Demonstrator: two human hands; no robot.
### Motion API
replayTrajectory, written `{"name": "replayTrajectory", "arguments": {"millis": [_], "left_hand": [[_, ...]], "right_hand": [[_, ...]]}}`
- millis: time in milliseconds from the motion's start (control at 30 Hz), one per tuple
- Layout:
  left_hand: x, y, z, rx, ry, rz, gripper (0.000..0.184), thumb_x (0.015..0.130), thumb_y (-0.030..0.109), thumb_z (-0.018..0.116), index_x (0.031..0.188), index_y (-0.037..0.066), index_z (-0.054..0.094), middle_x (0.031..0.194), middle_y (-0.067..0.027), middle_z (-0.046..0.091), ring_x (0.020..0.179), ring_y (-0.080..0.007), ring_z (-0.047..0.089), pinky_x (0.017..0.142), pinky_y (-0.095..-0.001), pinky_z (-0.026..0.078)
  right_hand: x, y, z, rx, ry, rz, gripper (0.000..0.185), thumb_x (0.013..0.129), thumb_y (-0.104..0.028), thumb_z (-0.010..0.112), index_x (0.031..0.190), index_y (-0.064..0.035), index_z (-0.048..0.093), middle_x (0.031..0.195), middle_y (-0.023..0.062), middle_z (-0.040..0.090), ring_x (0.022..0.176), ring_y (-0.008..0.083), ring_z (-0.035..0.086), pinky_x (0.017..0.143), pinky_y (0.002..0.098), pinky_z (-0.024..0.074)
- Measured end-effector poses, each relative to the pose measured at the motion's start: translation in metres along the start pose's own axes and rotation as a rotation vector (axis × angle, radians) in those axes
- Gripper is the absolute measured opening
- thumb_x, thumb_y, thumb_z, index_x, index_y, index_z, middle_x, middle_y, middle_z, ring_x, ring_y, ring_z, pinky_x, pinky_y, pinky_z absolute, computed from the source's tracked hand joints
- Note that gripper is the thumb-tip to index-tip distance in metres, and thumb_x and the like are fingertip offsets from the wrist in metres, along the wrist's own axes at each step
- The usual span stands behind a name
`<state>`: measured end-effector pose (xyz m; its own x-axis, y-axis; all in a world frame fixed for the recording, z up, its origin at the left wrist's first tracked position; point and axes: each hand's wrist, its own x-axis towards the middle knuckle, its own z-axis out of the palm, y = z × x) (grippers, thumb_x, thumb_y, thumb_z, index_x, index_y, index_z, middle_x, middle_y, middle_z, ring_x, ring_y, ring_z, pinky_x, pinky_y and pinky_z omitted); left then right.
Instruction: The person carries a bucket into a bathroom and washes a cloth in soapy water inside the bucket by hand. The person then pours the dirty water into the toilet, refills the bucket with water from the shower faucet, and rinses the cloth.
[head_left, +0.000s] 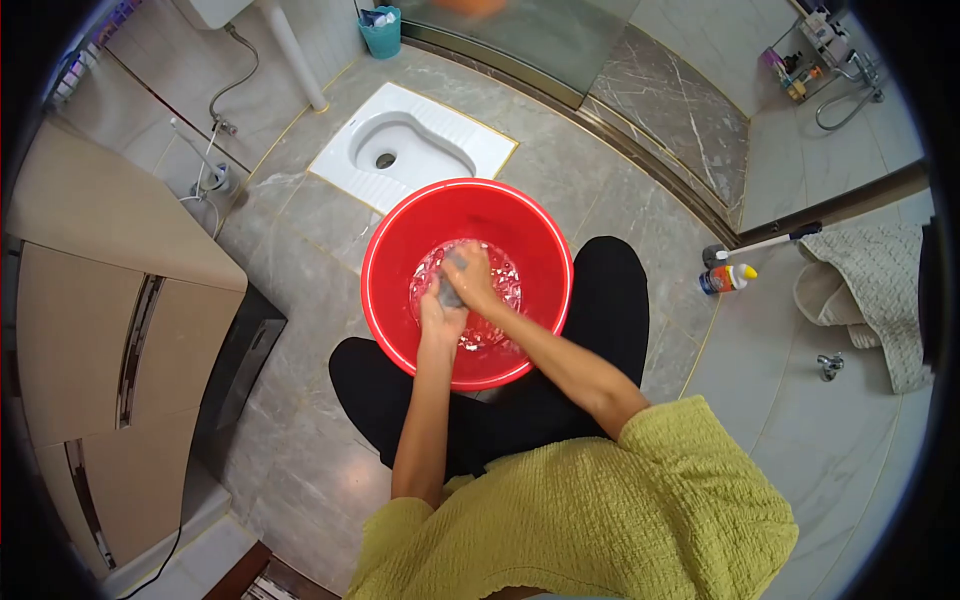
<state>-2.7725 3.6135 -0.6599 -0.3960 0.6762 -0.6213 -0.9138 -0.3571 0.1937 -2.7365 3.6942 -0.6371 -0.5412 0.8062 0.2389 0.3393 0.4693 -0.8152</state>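
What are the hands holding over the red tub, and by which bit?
A small grey bundle, maybe cloth, pressed between the left hand and the right hand. They hide much of it, so exactly which part each grips can't be told.

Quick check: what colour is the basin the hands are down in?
The basin is bright red, inside and at the rim; the head view shows it best.

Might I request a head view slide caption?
Left hand and right hand hold a grey item in a round red plastic basin of water.
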Motion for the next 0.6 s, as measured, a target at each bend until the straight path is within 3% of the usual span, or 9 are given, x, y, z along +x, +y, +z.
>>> {"name": "replayTrajectory", "arguments": {"millis": [67, 100, 133, 200, 233, 333, 367, 467, 600], "left_hand": [[0.007, 0.016, 0.0, 0.12, -0.005, -0.066, 0.038, 0.092, 0.034, 0.035, 0.113, 0.005, 0.048, 0.11, -0.0123, 0.055, 0.099, -0.0276, 0.054, 0.087, -0.0434, 0.043], [0.03, 0.016, -0.032, 0.066, -0.305, -0.101, 0.036, 0.092, 0.033, 0.037, 0.111, 0.005, 0.049, 0.107, -0.0115, 0.057, 0.098, -0.0255, 0.055, 0.086, -0.0413, 0.044], [0.05, 0.014, -0.06, 0.013, -0.604, -0.131, 0.034, 0.092, 0.032, 0.039, 0.108, 0.005, 0.051, 0.103, -0.0107, 0.058, 0.097, -0.0233, 0.056, 0.085, -0.0393, 0.045], [0.003, 0.004, -0.016, 0.175, -0.181, 0.007, 0.032, 0.092, 0.03, 0.038, 0.112, 0.007, 0.049, 0.108, -0.0105, 0.057, 0.098, -0.0243, 0.055, 0.085, -0.0417, 0.044], [-0.011, -0.003, 0.007, 0.253, 0.021, 0.076, 0.032, 0.092, 0.029, 0.038, 0.114, 0.008, 0.048, 0.11, -0.0105, 0.056, 0.098, -0.0248, 0.055, 0.085, -0.043, 0.044], [-0.013, -0.01, 0.009, 0.202, 0.054, 0.056, 0.03, 0.093, 0.028, 0.037, 0.113, 0.01, 0.048, 0.11, -0.0099, 0.056, 0.098, -0.0242, 0.055, 0.085, -0.0428, 0.045], [0.002, -0.008, -0.001, 0.186, 0.052, 0.086, 0.032, 0.093, 0.029, 0.035, 0.115, 0.009, 0.047, 0.112, -0.011, 0.055, 0.102, -0.026, 0.054, 0.089, -0.0451, 0.042], [0.008, 0.021, 0.006, 0.154, 0.066, -0.092, 0.032, 0.094, 0.028, 0.036, 0.112, 0.006, 0.049, 0.112, -0.0088, 0.055, 0.101, -0.0252, 0.054, 0.092, -0.0406, 0.041], [-0.016, 0.014, 0.013, 0.26, 0.087, -0.043, 0.039, 0.093, 0.035, 0.034, 0.119, 0.008, 0.043, 0.122, -0.0121, 0.048, 0.113, -0.0285, 0.045, 0.097, -0.0516, 0.031]], "right_hand": [[-0.027, -0.032, -0.011, 0.053, -0.153, 0.06, 0.023, 0.069, -0.022, 0.057, 0.078, -0.0005, 0.06, 0.078, 0.0166, 0.055, 0.078, 0.0314, 0.054, 0.077, 0.0426, 0.0396], [-0.032, -0.038, -0.01, -0.014, -0.082, -0.096, 0.025, 0.067, -0.026, 0.059, 0.069, -0.0014, 0.063, 0.078, 0.0178, 0.06, 0.078, 0.0324, 0.055, 0.072, 0.0422, 0.0428], [-0.027, -0.036, -0.01, 0.051, -0.115, 0.073, 0.026, 0.068, -0.026, 0.058, 0.069, -0.0006, 0.062, 0.076, 0.0183, 0.06, 0.076, 0.033, 0.056, 0.07, 0.0427, 0.0433], [-0.01, -0.023, -0.011, 0.183, -0.18, 0.425, 0.027, 0.069, -0.026, 0.057, 0.069, 0.0009, 0.061, 0.071, 0.0192, 0.059, 0.07, 0.0343, 0.058, 0.066, 0.0436, 0.0443], [0.001, -0.005, -0.007, 0.085, -0.142, 0.367, 0.03, 0.071, -0.028, 0.055, 0.07, 0.0019, 0.06, 0.065, 0.0207, 0.058, 0.062, 0.0369, 0.057, 0.062, 0.0449, 0.0446], [0.017, 0.024, 0.009, 0.083, -0.029, 0.462, 0.029, 0.074, -0.027, 0.052, 0.069, 0.0008, 0.059, 0.064, 0.0212, 0.057, 0.063, 0.0334, 0.058, 0.061, 0.0427, 0.0427], [0.007, 0.027, 0.018, 0.145, -0.042, 0.439, 0.03, 0.075, -0.028, 0.051, 0.073, 0.0009, 0.06, 0.07, 0.0204, 0.059, 0.069, 0.0337, 0.059, 0.065, 0.043, 0.0433], [-0.023, -0.007, 0.015, 0.117, -0.051, 0.295, 0.031, 0.076, -0.029, 0.05, 0.076, 0.0, 0.06, 0.077, 0.02, 0.06, 0.074, 0.0346, 0.058, 0.069, 0.0441, 0.0434], [0.017, 0.044, 0.042, -0.074, -0.065, 0.131, 0.029, 0.077, -0.029, 0.053, 0.076, -0.0013, 0.061, 0.081, 0.0221, 0.059, 0.078, 0.038, 0.057, 0.072, 0.0444, 0.0442]]}}
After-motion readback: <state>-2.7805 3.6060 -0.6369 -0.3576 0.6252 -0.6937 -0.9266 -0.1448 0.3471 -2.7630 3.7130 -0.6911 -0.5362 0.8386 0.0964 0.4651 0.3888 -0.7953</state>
